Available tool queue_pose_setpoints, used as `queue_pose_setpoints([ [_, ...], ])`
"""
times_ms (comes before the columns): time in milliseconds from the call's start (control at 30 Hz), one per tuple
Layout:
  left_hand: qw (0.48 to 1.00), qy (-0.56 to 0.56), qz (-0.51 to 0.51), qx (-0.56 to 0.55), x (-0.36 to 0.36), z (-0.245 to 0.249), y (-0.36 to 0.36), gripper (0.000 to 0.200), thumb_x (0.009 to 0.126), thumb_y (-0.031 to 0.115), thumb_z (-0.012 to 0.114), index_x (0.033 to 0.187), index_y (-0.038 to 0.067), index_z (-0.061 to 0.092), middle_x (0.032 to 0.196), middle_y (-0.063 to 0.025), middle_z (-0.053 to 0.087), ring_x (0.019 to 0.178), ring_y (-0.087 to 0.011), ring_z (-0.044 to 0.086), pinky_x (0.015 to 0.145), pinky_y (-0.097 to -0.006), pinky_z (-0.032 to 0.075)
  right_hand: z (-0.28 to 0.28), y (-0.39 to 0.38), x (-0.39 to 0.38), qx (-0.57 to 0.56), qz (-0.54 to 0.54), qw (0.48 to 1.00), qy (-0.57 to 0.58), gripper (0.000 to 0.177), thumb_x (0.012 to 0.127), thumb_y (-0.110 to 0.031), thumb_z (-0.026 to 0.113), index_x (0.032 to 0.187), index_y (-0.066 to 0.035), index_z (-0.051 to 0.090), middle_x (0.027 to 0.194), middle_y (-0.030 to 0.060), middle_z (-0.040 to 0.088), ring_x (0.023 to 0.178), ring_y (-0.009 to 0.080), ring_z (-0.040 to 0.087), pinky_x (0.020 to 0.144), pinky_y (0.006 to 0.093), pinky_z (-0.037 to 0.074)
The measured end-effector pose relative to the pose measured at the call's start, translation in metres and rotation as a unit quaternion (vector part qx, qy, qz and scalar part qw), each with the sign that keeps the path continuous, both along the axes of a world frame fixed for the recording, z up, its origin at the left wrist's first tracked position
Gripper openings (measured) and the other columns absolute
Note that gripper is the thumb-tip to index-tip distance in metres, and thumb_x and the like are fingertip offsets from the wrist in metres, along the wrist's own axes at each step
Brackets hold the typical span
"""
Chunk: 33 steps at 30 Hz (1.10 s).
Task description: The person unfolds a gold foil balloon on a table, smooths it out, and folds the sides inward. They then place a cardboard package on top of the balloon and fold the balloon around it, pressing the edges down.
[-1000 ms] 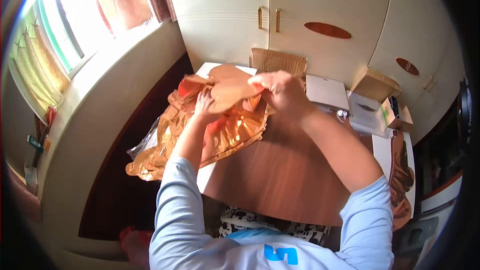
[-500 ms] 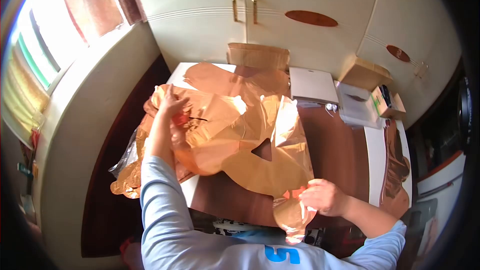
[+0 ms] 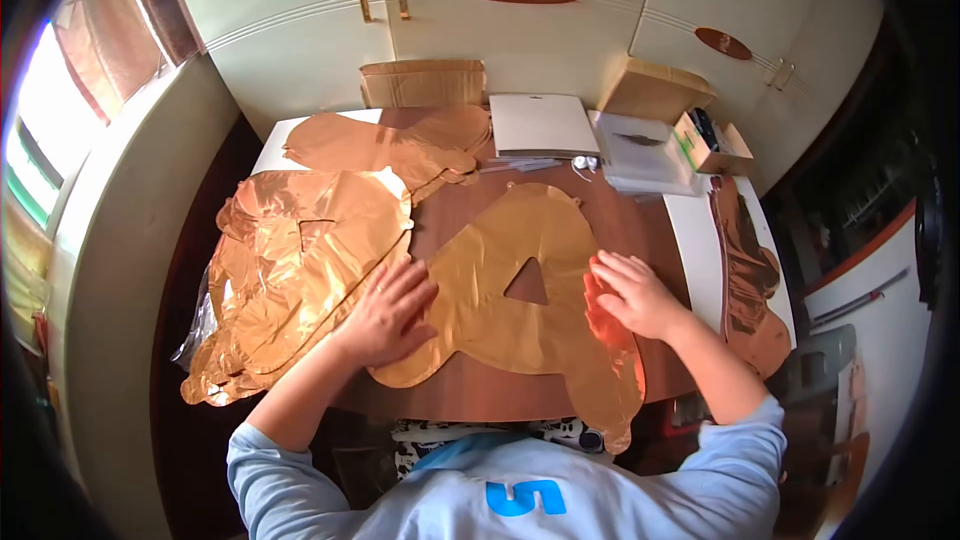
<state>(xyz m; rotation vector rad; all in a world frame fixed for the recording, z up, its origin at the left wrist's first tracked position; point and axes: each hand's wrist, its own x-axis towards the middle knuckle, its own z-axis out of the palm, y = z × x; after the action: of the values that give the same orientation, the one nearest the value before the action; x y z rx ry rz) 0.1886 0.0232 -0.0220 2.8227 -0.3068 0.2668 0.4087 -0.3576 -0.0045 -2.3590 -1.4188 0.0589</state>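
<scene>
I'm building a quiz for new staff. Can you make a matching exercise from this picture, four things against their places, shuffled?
Things:
1 left hand
2 right hand
3 cardboard sheet
4 balloon pile

Places:
a upright against the cupboard
b on the A-shaped balloon, right leg
c overhanging the table at its left edge
d on the A's left leg

Pairs: 1-d; 2-b; 3-a; 4-c.

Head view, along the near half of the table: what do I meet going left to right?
pile of copper foil balloons → left hand, flat → A-shaped balloon → right hand, flat → crumpled foil balloon at the table's right edge.
</scene>
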Motion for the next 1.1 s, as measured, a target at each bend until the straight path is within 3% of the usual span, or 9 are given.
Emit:
queue_pose_setpoints([
  [33,1.000,0.019,0.001,0.012,-0.007,-0.008,-0.008,0.069,0.091,0.047,0.062,0.146,0.007,0.046,0.154,-0.0187,0.039,0.146,-0.0396,0.030,0.120,-0.0541,0.020,-0.016,0.000,0.003,-0.056,0.022,0.998,-0.019,0.056,0.096,-0.036,0.059,0.144,-0.008,0.049,0.155,0.0164,0.040,0.143,0.0371,0.035,0.118,0.0513,0.025],
  [167,0.999,0.032,0.039,0.003,-0.030,0.003,-0.024,0.070,0.089,0.048,0.064,0.144,0.008,0.048,0.152,-0.0168,0.042,0.144,-0.0393,0.033,0.118,-0.0544,0.023,-0.025,-0.002,0.009,-0.070,0.034,0.994,-0.074,0.061,0.097,-0.040,0.057,0.149,-0.011,0.043,0.160,0.0140,0.032,0.147,0.0351,0.028,0.120,0.0519,0.020],
  [367,0.998,-0.050,-0.018,-0.026,0.026,0.018,-0.052,0.064,0.082,0.038,0.074,0.133,0.005,0.055,0.138,-0.0198,0.052,0.137,-0.0414,0.041,0.115,-0.0549,0.029,-0.020,-0.004,0.037,0.003,0.057,0.998,0.001,0.057,0.093,-0.035,0.063,0.144,-0.012,0.052,0.154,0.0154,0.042,0.146,0.0336,0.033,0.119,0.0511,0.022],
  [400,0.998,-0.057,-0.031,-0.028,0.038,0.014,-0.056,0.064,0.082,0.037,0.074,0.134,0.005,0.055,0.139,-0.0203,0.051,0.137,-0.0413,0.041,0.115,-0.0550,0.029,-0.014,-0.011,0.043,0.061,0.038,0.997,-0.026,0.038,0.092,-0.027,0.066,0.126,-0.008,0.065,0.135,0.0151,0.062,0.131,0.0341,0.053,0.111,0.0496,0.037],
  [467,0.998,-0.034,-0.048,-0.028,0.046,0.000,-0.063,0.065,0.081,0.037,0.074,0.135,0.007,0.055,0.143,-0.0207,0.049,0.138,-0.0411,0.040,0.115,-0.0548,0.030,-0.007,-0.043,0.077,0.160,-0.051,0.986,-0.010,0.019,0.091,-0.018,0.067,0.103,-0.005,0.072,0.110,0.0124,0.072,0.104,0.0286,0.067,0.092,0.0432,0.051],
  [533,0.998,0.001,-0.053,-0.026,0.045,-0.005,-0.068,0.065,0.081,0.037,0.074,0.136,0.008,0.054,0.144,-0.0210,0.048,0.139,-0.0408,0.039,0.115,-0.0546,0.030,-0.007,-0.092,0.124,0.260,-0.278,0.924,0.027,0.013,0.090,-0.014,0.066,0.086,-0.002,0.071,0.092,0.0112,0.074,0.082,0.0273,0.070,0.074,0.0402,0.055],
  [700,0.999,-0.003,-0.027,-0.044,0.045,-0.004,-0.084,0.064,0.082,0.037,0.072,0.136,0.008,0.054,0.143,-0.0215,0.048,0.137,-0.0423,0.040,0.114,-0.0547,0.030,-0.033,-0.208,0.207,0.141,-0.513,0.847,0.010,0.029,0.079,-0.030,0.079,0.088,-0.004,0.070,0.084,0.0107,0.074,0.078,0.0264,0.070,0.075,0.0385,0.055],
  [800,0.999,-0.008,-0.034,-0.031,0.052,0.002,-0.094,0.060,0.082,0.033,0.073,0.133,0.008,0.056,0.141,-0.0220,0.049,0.135,-0.0424,0.042,0.112,-0.0536,0.033,-0.041,-0.203,0.202,0.050,-0.531,0.841,-0.088,0.033,0.077,-0.033,0.082,0.089,-0.004,0.070,0.085,0.0117,0.074,0.078,0.0307,0.069,0.074,0.0413,0.054],
  [1100,0.970,-0.086,-0.196,-0.119,0.173,0.028,-0.182,0.040,0.081,0.018,0.074,0.118,0.008,0.064,0.134,-0.0182,0.055,0.127,-0.0408,0.049,0.107,-0.0512,0.041,-0.044,-0.199,0.206,0.060,-0.561,0.826,0.001,0.031,0.084,-0.032,0.076,0.085,-0.002,0.071,0.083,0.0149,0.072,0.079,0.0305,0.068,0.078,0.0414,0.053],
])
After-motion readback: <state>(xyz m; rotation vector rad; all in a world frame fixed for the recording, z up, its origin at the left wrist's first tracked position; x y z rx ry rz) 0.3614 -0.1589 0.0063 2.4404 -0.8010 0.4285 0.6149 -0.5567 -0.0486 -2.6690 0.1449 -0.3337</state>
